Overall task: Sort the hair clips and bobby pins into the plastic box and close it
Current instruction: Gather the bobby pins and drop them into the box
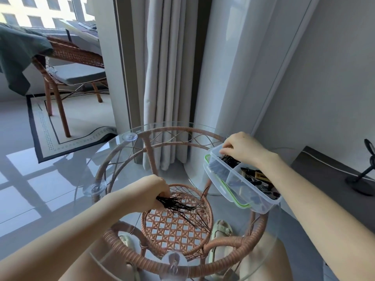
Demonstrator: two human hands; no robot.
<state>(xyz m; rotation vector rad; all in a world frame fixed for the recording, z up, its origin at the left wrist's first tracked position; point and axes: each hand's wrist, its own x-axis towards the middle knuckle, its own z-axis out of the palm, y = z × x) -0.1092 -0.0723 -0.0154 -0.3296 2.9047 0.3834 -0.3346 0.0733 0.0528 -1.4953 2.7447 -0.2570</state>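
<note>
Low in the middle of the frame the left hand (150,192) has its fingers curled tight round a bundle of black bobby pins (178,205), which fan out to the right from the fist. A few loose strands trail down over the round glass tabletop (113,159). At the right edge of the tabletop sits the clear plastic box (253,199) - open, divided into compartments, resting on its green-sealed lid (215,180). The right hand (243,148) reaches into the box's far compartment, fingers bent down over a second clump of pins (228,160); whether they actually pinch it cannot be told. The near right compartment holds dark hair clips (257,179). Under the glass show the rattan frame (178,130) and its woven lower shelf (176,230). Pale curtains (162,67) hang behind the table - a rattan chair (75,53) with a green cloth (18,49) over it stands in the upper left, above a bordered rug (46,128).
</note>
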